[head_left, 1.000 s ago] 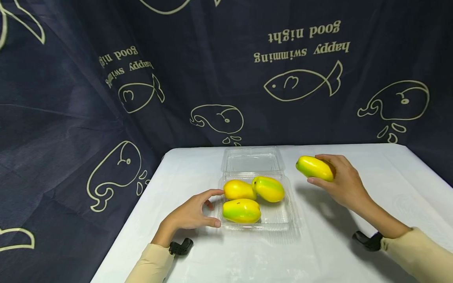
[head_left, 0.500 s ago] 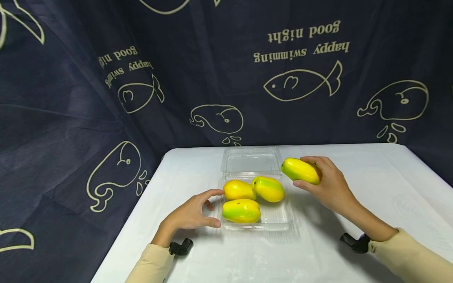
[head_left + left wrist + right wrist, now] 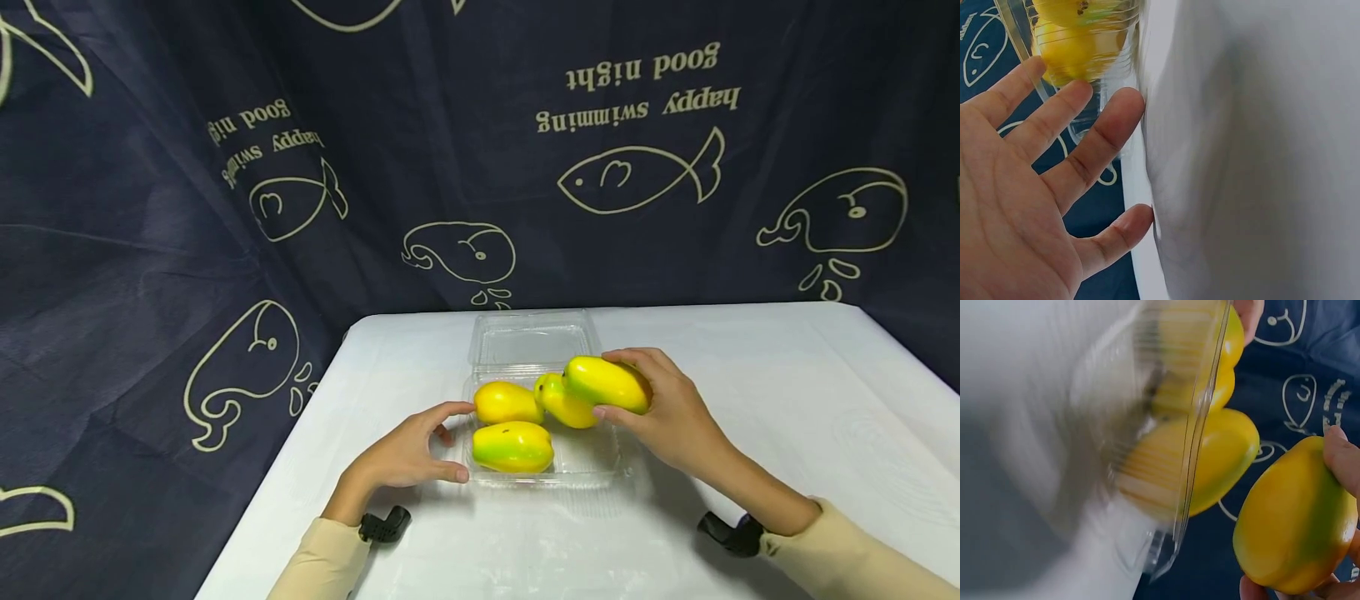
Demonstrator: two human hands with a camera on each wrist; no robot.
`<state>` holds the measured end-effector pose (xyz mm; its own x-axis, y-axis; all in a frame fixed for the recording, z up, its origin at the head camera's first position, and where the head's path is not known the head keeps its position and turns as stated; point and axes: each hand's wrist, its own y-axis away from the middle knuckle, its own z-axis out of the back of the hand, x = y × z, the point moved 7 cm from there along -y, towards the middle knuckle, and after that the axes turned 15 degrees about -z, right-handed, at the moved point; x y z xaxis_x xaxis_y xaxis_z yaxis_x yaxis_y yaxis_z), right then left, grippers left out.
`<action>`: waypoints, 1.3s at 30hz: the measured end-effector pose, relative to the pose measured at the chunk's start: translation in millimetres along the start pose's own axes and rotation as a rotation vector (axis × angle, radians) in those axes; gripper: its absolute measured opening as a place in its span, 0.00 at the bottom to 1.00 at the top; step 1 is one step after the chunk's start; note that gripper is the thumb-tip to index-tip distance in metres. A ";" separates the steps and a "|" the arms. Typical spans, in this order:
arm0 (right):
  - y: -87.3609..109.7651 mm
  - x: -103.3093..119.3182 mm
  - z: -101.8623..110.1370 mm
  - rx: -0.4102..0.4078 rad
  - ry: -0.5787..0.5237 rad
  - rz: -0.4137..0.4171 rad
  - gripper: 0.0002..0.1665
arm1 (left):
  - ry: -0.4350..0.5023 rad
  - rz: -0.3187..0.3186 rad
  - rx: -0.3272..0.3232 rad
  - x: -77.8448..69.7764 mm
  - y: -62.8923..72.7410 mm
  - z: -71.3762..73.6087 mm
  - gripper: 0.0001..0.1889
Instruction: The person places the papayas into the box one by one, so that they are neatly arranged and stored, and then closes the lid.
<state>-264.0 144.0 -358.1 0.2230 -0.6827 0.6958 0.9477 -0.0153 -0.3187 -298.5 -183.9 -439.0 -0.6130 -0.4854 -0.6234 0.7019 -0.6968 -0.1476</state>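
Note:
My right hand [image 3: 671, 417] grips a yellow-green mango [image 3: 607, 384] by its right end, over the right part of a clear plastic clamshell box [image 3: 588, 454]. In the head view the held mango overlaps a mango [image 3: 564, 403] lying in the box. Two more mangoes rest at the box's left side, one at the back [image 3: 507, 403] and one in front [image 3: 512, 447]. My left hand [image 3: 401, 450] is at the left wall with fingers spread, fingertips right at the rim. The right wrist view shows fingers round the held mango [image 3: 1297, 519], above the box wall.
The box's lid [image 3: 534, 340] lies folded back behind it on the white-covered table [image 3: 420, 358]. A dark curtain [image 3: 450, 150] with fish and whale drawings hangs behind and to the left. Black devices sit on both wrists, such as the right wrist's camera [image 3: 731, 533].
My right hand has carried the mango leftward and slightly nearer, from the table's right side to over the box. My left hand and the mangoes in the box have stayed put.

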 end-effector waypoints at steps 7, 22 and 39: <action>5.8 4.1 -17.6 0.065 -0.018 -0.023 0.41 | 0.002 0.007 0.001 0.1 0.6 0.6 0.48; 21.8 6.8 -48.6 0.158 -0.023 -0.004 0.43 | -0.004 0.030 -0.001 1.2 7.0 1.1 0.48; 28.2 2.5 -55.0 0.142 -0.014 0.023 0.42 | -0.009 0.020 0.003 -0.3 -0.2 -0.2 0.48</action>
<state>-249.3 101.6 -400.7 0.2475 -0.6713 0.6986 0.9648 0.1045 -0.2413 -298.4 -183.5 -439.0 -0.6018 -0.5042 -0.6194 0.7132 -0.6883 -0.1326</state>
